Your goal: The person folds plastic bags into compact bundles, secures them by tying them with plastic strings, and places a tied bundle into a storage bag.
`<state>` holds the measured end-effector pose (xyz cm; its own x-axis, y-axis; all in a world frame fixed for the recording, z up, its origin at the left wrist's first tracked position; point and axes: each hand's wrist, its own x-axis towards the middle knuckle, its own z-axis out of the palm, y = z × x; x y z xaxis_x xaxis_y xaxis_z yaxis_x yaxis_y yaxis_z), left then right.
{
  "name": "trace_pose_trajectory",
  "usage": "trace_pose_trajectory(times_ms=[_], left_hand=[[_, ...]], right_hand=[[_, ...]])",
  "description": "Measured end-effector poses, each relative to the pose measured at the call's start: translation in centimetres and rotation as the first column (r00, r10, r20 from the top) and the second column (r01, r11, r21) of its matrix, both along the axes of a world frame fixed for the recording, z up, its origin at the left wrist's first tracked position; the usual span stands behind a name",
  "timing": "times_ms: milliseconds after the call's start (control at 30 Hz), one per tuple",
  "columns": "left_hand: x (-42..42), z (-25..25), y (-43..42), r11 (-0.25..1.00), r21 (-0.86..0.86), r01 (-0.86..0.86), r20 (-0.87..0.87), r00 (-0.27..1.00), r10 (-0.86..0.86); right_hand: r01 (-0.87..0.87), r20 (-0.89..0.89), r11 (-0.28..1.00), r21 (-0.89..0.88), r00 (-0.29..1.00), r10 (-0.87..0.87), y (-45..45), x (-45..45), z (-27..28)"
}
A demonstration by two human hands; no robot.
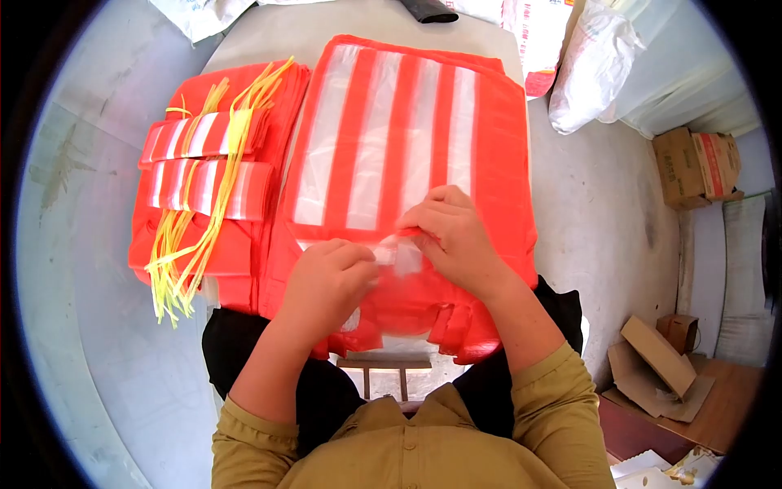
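Red sheets with clear stripes (375,138) lie stacked on the table in front of me. At the near edge of the stack, my left hand (336,277) has its fingers curled at the thin red and clear material, blurred at the tips. My right hand (446,232) pinches a red and clear edge just to the right of it. Below both hands the red material hangs in gathered folds (464,330) over my lap. On the left, two folded striped bundles (213,189) rest on a red pile (224,253), with yellow strips (236,151) draped across them.
The pale table (281,37) reaches beyond the stack, with a dark object (430,10) at its far edge. A white bag (595,65) stands at the back right. Cardboard boxes (696,167) and opened cardboard (656,367) are on the right.
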<state>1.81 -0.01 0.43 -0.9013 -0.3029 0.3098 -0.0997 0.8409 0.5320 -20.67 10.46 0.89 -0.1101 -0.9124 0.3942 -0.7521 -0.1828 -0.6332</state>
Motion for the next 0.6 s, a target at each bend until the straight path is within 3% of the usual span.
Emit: trace_pose_trajectory(times_ms=[200, 500, 600], left_hand=[[0.2, 0.1, 0.0, 0.996, -0.083, -0.034, -0.043, 0.999, 0.031], [-0.3, 0.9, 0.6, 0.995, -0.082, -0.062, -0.009, 0.998, 0.061], [-0.9, 0.5, 0.6, 0.991, -0.113, -0.077, -0.073, 0.995, 0.069]], right_hand=[[-0.065, 0.141, 0.991, 0.114, 0.989, 0.048, -0.2, 1.4, -1.2], [-0.051, 0.108, 0.994, 0.099, 0.993, 0.040, -0.3, 3.0, -3.0], [-0.037, 0.112, 0.995, 0.092, 0.993, 0.027, -0.2, 3.3, -3.3]])
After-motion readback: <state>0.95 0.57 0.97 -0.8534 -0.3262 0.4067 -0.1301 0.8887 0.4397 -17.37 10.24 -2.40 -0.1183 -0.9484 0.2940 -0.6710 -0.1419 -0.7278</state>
